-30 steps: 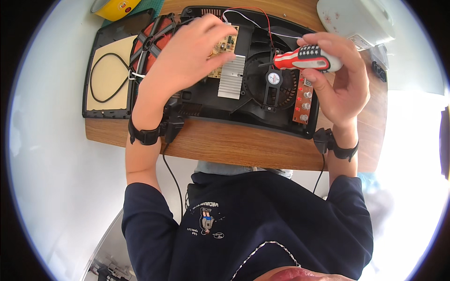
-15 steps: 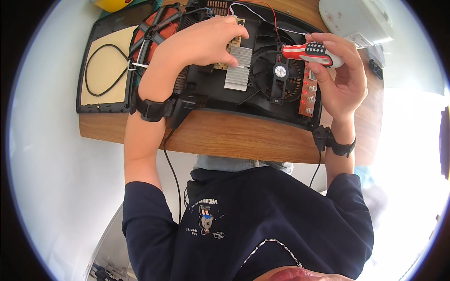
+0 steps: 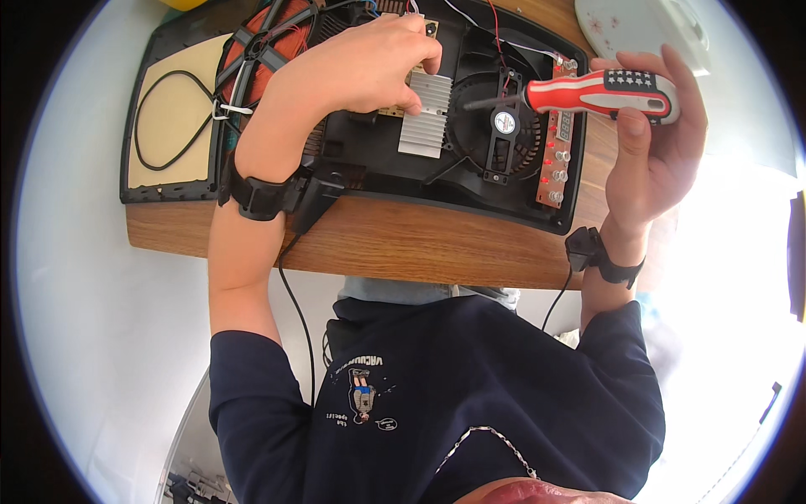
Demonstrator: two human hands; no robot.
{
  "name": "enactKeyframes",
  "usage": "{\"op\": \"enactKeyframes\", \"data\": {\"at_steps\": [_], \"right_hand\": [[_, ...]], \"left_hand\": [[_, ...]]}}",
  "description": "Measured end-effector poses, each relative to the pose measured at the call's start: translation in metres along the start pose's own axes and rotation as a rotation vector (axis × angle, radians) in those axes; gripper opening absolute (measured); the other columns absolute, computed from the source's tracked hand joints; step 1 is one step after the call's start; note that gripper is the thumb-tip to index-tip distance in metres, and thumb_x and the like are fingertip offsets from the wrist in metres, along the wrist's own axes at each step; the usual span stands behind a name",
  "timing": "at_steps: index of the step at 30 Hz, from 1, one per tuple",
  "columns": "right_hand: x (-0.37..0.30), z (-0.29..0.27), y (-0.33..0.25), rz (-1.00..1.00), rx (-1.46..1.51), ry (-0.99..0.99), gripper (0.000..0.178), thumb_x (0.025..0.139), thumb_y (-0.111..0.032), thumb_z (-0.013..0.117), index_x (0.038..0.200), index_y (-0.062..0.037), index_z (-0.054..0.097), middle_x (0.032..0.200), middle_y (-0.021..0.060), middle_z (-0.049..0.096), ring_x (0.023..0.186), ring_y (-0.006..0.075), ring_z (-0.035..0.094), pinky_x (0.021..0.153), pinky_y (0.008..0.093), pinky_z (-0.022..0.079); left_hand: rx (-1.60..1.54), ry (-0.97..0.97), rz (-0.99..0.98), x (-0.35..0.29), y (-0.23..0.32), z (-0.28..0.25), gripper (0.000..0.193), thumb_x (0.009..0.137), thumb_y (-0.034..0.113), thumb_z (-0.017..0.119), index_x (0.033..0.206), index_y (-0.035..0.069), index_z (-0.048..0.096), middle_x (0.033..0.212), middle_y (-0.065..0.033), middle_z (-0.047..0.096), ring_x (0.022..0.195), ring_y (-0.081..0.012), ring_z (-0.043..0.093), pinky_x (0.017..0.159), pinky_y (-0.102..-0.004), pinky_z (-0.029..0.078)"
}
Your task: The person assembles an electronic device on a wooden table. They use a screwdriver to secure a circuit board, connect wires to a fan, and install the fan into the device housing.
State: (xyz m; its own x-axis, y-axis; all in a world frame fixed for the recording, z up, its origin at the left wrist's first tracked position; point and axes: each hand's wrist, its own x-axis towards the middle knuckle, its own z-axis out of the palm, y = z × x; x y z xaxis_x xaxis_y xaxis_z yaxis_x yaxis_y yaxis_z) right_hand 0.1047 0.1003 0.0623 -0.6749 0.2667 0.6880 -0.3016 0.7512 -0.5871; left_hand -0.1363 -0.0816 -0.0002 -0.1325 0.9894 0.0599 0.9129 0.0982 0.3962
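My left hand [image 3: 369, 69] reaches over a tan circuit board [image 3: 391, 111] in a black plastic housing [image 3: 395, 178]. Its fingers are bent around the board, with the thumb at the edge of a silver finned heat sink [image 3: 426, 118]. The palm hides much of the board, so the exact grip is partly covered. Raised to the right, my right hand [image 3: 653, 160] holds a screwdriver [image 3: 579, 94] by its red, white and black handle. The dark shaft points left, above a black cooling fan [image 3: 470, 139], apart from the screws as far as I can tell.
A narrow LED board [image 3: 550, 195] lines the housing's right side. On the left are a copper coil [image 3: 243, 80] and a black-framed panel [image 3: 172, 126] with a black cord loop [image 3: 137, 126]. Thin wires cross the top. A white container [image 3: 625, 34] stands behind, right.
My right hand has moved right with the screwdriver, and the shaft now shows over the fan. My left hand stays at the circuit board. The view has shifted slightly.
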Motion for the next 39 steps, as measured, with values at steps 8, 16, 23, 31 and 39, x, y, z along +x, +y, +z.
{"op": "enactKeyframes", "data": {"at_steps": [8, 16, 23, 31, 39], "right_hand": [[0.013, 0.010, 0.012, -0.167, -0.101, -0.331, 0.028, 0.104, 0.001, 0.061, 0.129, -0.0007, 0.049, 0.125, 0.0209, 0.062, 0.105, 0.0227, 0.069, 0.088, 0.0327, 0.058], [0.021, 0.005, 0.010, -0.129, -0.138, -0.430, 0.027, 0.102, 0.007, 0.056, 0.127, -0.0007, 0.050, 0.126, 0.0195, 0.060, 0.104, 0.0214, 0.068, 0.087, 0.0313, 0.058], [0.018, 0.005, 0.007, -0.087, -0.059, -0.302, 0.030, 0.098, 0.007, 0.048, 0.128, 0.0046, 0.051, 0.121, 0.0210, 0.062, 0.101, 0.0233, 0.070, 0.089, 0.0326, 0.058], [0.031, -0.027, 0.010, -0.147, -0.252, 0.057, 0.032, 0.092, 0.007, 0.044, 0.121, 0.0076, 0.057, 0.103, 0.0199, 0.069, 0.084, 0.0214, 0.073, 0.069, 0.0289, 0.058], [0.029, -0.088, 0.067, 0.390, -0.323, 0.226, 0.043, 0.107, -0.022, 0.065, 0.141, 0.0042, 0.059, 0.108, 0.0080, 0.070, 0.094, 0.0114, 0.065, 0.080, 0.0259, 0.052]], "left_hand": [[-0.040, -0.049, 0.033, -0.006, 0.017, -0.024, 0.033, 0.085, 0.014, 0.086, 0.110, 0.002, 0.067, 0.112, -0.0156, 0.065, 0.114, -0.0336, 0.065, 0.095, -0.0419, 0.056], [-0.107, -0.121, -0.003, -0.005, 0.018, -0.030, 0.039, 0.081, 0.018, 0.089, 0.110, 0.003, 0.067, 0.120, -0.0183, 0.061, 0.120, -0.0377, 0.059, 0.099, -0.0440, 0.052], [-0.074, -0.098, 0.008, -0.006, 0.014, -0.025, 0.040, 0.082, 0.019, 0.089, 0.112, 0.002, 0.067, 0.124, -0.0201, 0.061, 0.122, -0.0391, 0.058, 0.102, -0.0455, 0.052], [-0.019, -0.053, -0.002, -0.004, 0.008, -0.006, 0.042, 0.082, 0.020, 0.089, 0.115, 0.005, 0.068, 0.125, -0.0148, 0.062, 0.127, -0.0343, 0.059, 0.102, -0.0451, 0.054], [0.010, -0.052, -0.072, -0.002, 0.006, 0.001, 0.043, 0.082, 0.015, 0.088, 0.115, 0.008, 0.062, 0.123, -0.0043, 0.056, 0.128, -0.0264, 0.056, 0.100, -0.0427, 0.052]]}}
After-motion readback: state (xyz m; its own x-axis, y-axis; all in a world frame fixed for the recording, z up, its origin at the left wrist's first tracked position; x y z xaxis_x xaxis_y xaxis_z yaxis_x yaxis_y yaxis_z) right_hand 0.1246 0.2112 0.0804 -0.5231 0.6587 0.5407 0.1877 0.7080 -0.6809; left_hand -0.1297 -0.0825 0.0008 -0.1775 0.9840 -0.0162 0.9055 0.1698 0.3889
